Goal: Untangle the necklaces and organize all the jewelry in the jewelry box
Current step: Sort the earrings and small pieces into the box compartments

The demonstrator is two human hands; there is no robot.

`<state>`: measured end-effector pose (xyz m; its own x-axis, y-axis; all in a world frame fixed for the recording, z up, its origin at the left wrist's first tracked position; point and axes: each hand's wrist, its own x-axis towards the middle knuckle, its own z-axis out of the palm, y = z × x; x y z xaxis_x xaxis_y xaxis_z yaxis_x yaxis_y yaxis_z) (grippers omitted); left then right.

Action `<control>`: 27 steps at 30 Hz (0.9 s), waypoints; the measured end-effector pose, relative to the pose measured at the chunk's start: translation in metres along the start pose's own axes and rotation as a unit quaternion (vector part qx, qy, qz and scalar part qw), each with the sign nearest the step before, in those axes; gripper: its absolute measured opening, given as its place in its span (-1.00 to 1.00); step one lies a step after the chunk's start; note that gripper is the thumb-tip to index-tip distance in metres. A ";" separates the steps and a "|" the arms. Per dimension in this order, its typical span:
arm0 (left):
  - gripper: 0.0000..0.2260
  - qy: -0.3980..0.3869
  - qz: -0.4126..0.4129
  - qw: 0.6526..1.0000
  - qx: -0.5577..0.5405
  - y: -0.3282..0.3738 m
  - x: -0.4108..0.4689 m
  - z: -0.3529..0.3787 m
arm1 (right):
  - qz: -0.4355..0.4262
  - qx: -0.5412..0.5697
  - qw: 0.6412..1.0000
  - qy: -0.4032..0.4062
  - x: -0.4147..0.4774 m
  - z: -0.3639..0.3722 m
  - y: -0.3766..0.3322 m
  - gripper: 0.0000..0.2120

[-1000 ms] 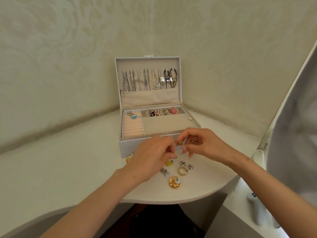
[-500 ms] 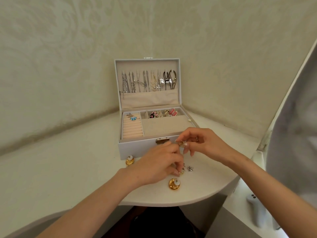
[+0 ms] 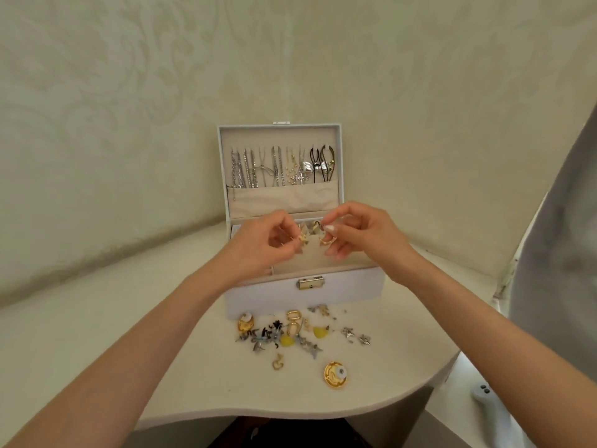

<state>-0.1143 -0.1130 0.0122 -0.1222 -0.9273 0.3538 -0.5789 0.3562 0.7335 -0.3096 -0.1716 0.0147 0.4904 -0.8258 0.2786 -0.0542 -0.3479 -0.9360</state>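
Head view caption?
Left hand and right hand each pinch a gold piece over the open box; loose jewelry lies before it.

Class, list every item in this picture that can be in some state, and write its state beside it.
jewelry box: open, lid upright
latch: unfastened
necklaces: hanging in the lid
left hand: pinching small gold piece
right hand: pinching gold hoop
loose jewelry: scattered on table, outside box

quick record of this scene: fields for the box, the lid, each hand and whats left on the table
box: white fabric jewelry box, open, lid upright
lid: silver and black necklaces hanging in a row
left hand: pinches small gold piece above the box
right hand: pinches gold hoop above the box
cream table: loose gold, yellow and silver jewelry in front of the box
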 end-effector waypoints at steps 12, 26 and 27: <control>-0.90 0.059 -0.009 0.952 0.301 -0.058 0.078 -0.019 | 0.035 -0.069 0.997 -0.025 0.067 0.027 0.015 -0.83; -0.91 -0.012 0.119 0.877 0.465 -0.065 0.086 -0.012 | -0.002 -0.128 0.987 0.093 0.084 0.036 0.029 -0.88; -0.91 -0.016 0.125 0.877 0.464 -0.065 0.086 -0.013 | 0.002 -0.122 0.988 0.094 0.083 0.036 0.030 -0.88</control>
<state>-0.0764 -0.2140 0.0023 -0.3533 -0.8413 0.4091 -0.9355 0.3161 -0.1579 -0.2394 -0.2345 0.0019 0.3202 -0.8871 0.3324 -0.2747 -0.4228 -0.8636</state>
